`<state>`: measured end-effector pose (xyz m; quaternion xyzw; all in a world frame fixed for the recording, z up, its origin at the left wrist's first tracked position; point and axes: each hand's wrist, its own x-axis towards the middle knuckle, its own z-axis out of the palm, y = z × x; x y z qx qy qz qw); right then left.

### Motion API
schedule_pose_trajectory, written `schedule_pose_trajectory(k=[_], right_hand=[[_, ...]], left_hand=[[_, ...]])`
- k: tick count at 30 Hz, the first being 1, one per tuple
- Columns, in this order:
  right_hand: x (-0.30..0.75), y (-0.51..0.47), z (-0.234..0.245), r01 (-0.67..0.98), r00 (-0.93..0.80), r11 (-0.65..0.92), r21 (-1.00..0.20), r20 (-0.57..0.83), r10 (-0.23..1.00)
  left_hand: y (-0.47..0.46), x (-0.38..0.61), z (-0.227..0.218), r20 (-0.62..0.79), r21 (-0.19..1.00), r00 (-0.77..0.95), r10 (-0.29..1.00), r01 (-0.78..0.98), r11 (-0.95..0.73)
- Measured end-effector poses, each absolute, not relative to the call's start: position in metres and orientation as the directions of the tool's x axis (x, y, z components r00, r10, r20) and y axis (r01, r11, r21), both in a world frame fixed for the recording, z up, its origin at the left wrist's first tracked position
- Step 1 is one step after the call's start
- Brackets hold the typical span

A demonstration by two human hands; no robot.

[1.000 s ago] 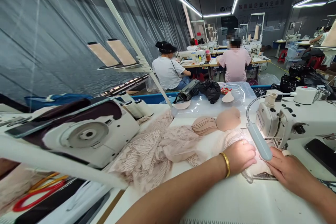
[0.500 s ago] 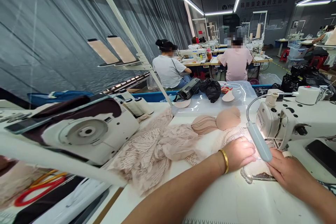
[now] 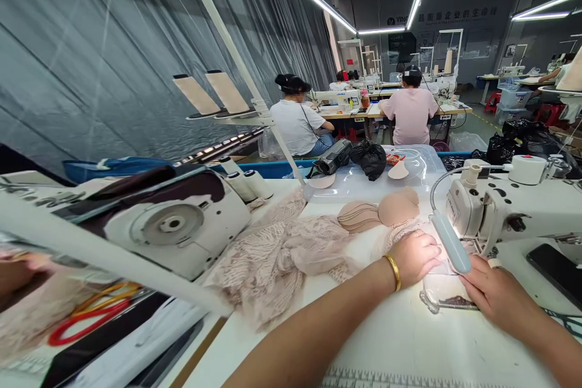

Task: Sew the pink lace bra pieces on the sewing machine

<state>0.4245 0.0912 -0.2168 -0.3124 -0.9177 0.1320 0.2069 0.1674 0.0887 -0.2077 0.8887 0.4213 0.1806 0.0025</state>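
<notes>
My left hand (image 3: 414,256), with a gold bangle at the wrist, lies on pale pink lace fabric (image 3: 282,254) by the needle of a white sewing machine (image 3: 509,206). Its fingers are curled down and press the fabric flat. My right hand (image 3: 493,294) rests on the table just right of it, fingers bent onto the lit piece of fabric under the lamp (image 3: 448,239). The fingertips of both hands are partly hidden by the lamp. Two beige bra cups (image 3: 379,212) lie behind my left hand.
A second white machine (image 3: 173,227) stands at the left, with red and orange scissors (image 3: 91,315) in front of it. A clear plastic box (image 3: 409,170) and black bags (image 3: 370,157) sit at the back. A phone (image 3: 555,270) lies at the right. Two people sit sewing ahead.
The view has shifted slightly left. Both hands have stayed on the fabric at the needle, moving a little away from me.
</notes>
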Motion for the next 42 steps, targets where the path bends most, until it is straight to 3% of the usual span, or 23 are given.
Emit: schedule_pose_trajectory(k=[4,6,8,11,13,14,16,18,20,23,26,30,32,34,42], right_hand=[[0.419,0.082,-0.211,0.493,-0.666,0.693,-0.526,0.284,0.690],[0.411,0.072,-0.206,0.474,-0.630,0.565,-0.675,0.188,0.754],[0.398,0.061,-0.201,0.388,-0.606,0.383,-0.838,0.081,0.791],[0.379,0.041,-0.196,0.185,-0.556,0.152,-0.971,0.024,0.831],[0.371,0.027,-0.197,0.088,-0.488,0.088,-0.992,0.034,0.872],[0.370,0.019,-0.199,0.052,-0.454,0.075,-0.996,0.043,0.890],[0.372,0.002,-0.206,0.011,-0.394,0.069,-0.998,0.059,0.917],[0.377,-0.017,-0.215,0.015,-0.346,0.075,-0.997,0.065,0.936],[0.384,-0.035,-0.223,0.058,-0.330,0.099,-0.993,0.075,0.941],[0.389,-0.050,-0.224,0.122,-0.366,0.156,-0.980,0.101,0.925],[0.391,-0.046,-0.209,0.143,-0.379,0.137,-0.980,0.073,0.922],[0.391,-0.033,-0.187,-0.036,-0.342,-0.228,-0.973,-0.202,0.918],[0.390,-0.034,-0.186,-0.176,-0.363,-0.347,-0.921,-0.267,0.893],[0.388,-0.039,-0.190,-0.230,-0.370,-0.353,-0.907,-0.254,0.894],[0.385,-0.043,-0.218,-0.130,-0.236,-0.154,-0.979,-0.120,0.964]], left_hand=[[0.079,0.159,-0.202,0.310,0.156,0.579,0.754,0.751,-0.641],[0.059,0.154,-0.196,0.319,0.164,0.589,0.743,0.738,-0.655],[0.026,0.155,-0.192,0.381,0.247,0.576,0.723,0.690,-0.680],[-0.037,0.172,-0.195,0.450,0.640,0.424,0.786,0.461,-0.615],[-0.071,0.190,-0.201,0.214,0.948,0.368,0.905,0.147,-0.284],[-0.082,0.199,-0.203,0.042,0.999,0.365,0.930,-0.044,-0.028],[-0.091,0.212,-0.202,-0.177,0.876,0.275,0.945,-0.394,0.279],[-0.085,0.217,-0.196,-0.242,0.725,0.052,0.969,-0.654,0.216],[-0.075,0.216,-0.189,-0.243,0.653,-0.172,0.955,-0.756,0.030],[-0.069,0.214,-0.183,-0.248,0.630,-0.241,0.938,-0.776,-0.032],[-0.076,0.218,-0.183,-0.191,0.677,-0.065,0.979,-0.732,0.083],[-0.088,0.222,-0.179,-0.106,0.675,0.156,0.982,-0.714,0.186],[-0.088,0.223,-0.176,-0.082,0.656,0.100,0.992,-0.743,0.129],[-0.084,0.224,-0.174,-0.107,0.635,0.019,0.994,-0.768,0.083],[-0.063,0.235,-0.179,-0.251,0.660,-0.271,0.929,-0.750,-0.040]])
